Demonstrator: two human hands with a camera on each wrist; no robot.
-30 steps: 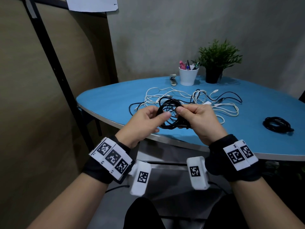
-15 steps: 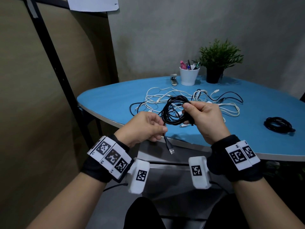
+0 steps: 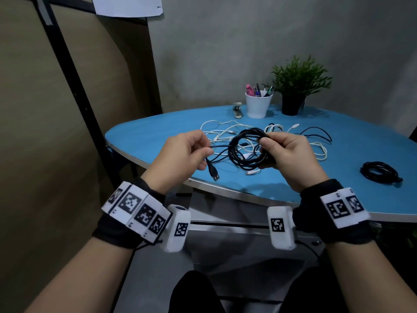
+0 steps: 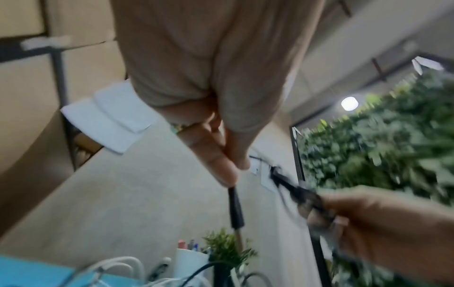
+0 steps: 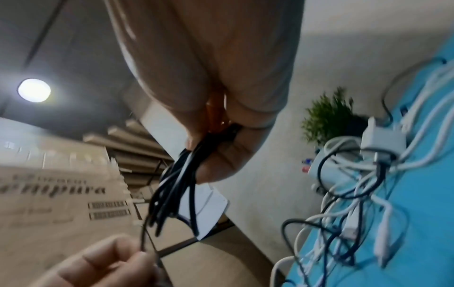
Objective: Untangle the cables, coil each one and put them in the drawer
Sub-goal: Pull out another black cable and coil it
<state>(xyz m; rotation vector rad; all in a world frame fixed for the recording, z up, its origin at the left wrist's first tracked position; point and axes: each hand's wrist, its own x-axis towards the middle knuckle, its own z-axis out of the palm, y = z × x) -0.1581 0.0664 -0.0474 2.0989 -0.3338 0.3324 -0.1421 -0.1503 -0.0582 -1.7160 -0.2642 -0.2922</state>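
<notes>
Nearest the body, the left hand (image 3: 182,154) pinches the free tail of a black cable (image 3: 247,146) between thumb and curled fingers, with the USB plug (image 3: 214,173) hanging just below its knuckles. Just to that hand's right, the right hand (image 3: 286,154) grips the gathered loops of the same cable, thumb on top and fingers wrapped under the bundle; the right wrist view shows several black strands clamped together in that fist. Both hands hold the coil in the air above the near edge of the blue table (image 3: 144,141). This looks like the coiling step, nearly finished for this cable: only the short tail is left loose. The next move likely calls for the left hand to carry that tail around or through the loops while the right keeps the bundle from springing open. Beyond the hands lies the tangle of white and black cables (image 3: 228,132), not yet sorted. Well off to the right hand's right sits a coiled black cable (image 3: 379,172). Farthest away stand a white pen cup (image 3: 258,105) and a potted plant (image 3: 297,84). The drawer cannot be made out for certain.
</notes>
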